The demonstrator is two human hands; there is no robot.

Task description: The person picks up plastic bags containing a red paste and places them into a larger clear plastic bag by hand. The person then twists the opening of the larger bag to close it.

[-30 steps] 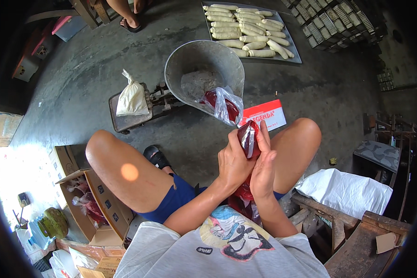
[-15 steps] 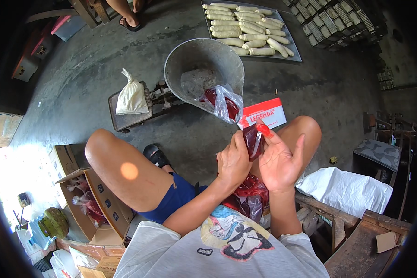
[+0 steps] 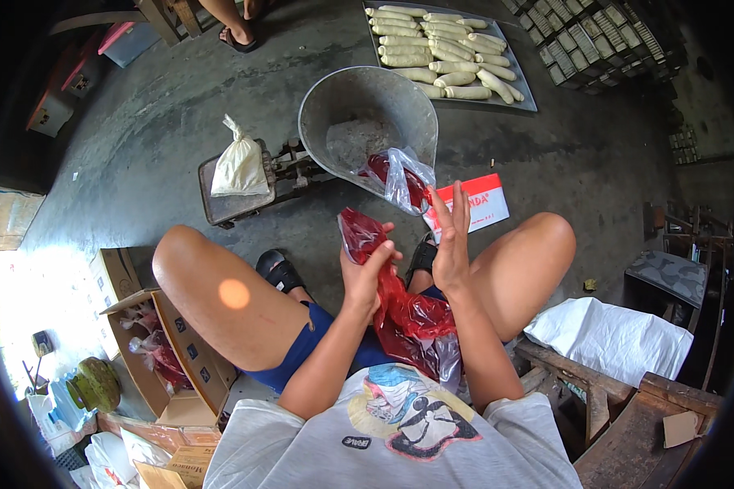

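Observation:
My left hand [image 3: 363,273] is wrapped round a clear plastic bag of dark red, glossy stuff [image 3: 359,232], held up over my lap. Below it, more red-filled plastic [image 3: 420,326] lies between my thighs; I cannot tell whether it belongs to the same bag. My right hand [image 3: 450,253] stands upright with fingers stretched, holding nothing, beside the front lip of a grey metal scale pan [image 3: 318,114]. In that pan a smaller clear bag with dark red contents [image 3: 404,179] rests against the lip. A red and white box [image 3: 485,208] sits just behind my right hand.
A tied bag of pale stuff [image 3: 240,167] stands on the scale's plate [image 3: 212,210]. Behind is a metal tray [image 3: 515,90] of pale rolls. At left, an open carton [image 3: 175,411] holds red-filled bags. A white sack [image 3: 603,334] and wooden bench [image 3: 652,432] lie at right.
My left hand has moved left and lower, with the bag's end tilted up. My right hand has come away from the bag, fingers now straight; the red seen on its fingertips no longer shows.

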